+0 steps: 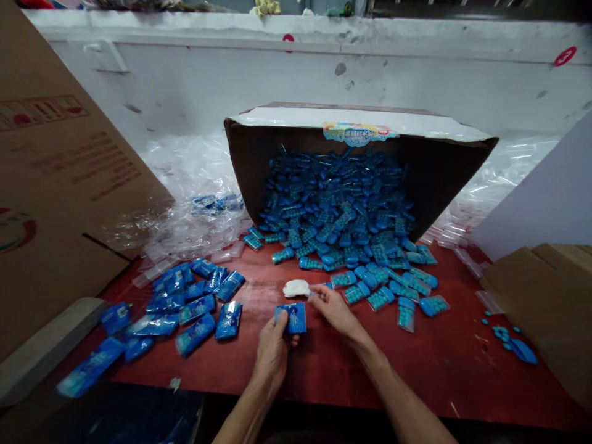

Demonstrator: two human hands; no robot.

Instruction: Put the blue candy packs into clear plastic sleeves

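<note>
My left hand (pixel 274 348) is closed on a blue printed packet (pixel 296 317), thumb on top, near the middle of the red table. Just right of it, my right hand (pixel 333 308) has its fingers pinched together beside a white lump (pixel 296 288); what lies between the fingertips is too small to make out. A blue printed piece (pixel 327 286) shows behind those fingers. Small clear containers with blue caps and teal pellets (pixel 380 298) lie to the right. Several blue packets (pixel 195 333) are spread at the left.
A tipped cardboard box (pixel 439 185) spills many pellet containers toward the table (pixel 370 364). Clear plastic sleeves (pixel 185 179) pile behind the left packets. A large carton (pixel 60 160) stands left, another box (pixel 546 308) right, near loose pellets (pixel 501 333).
</note>
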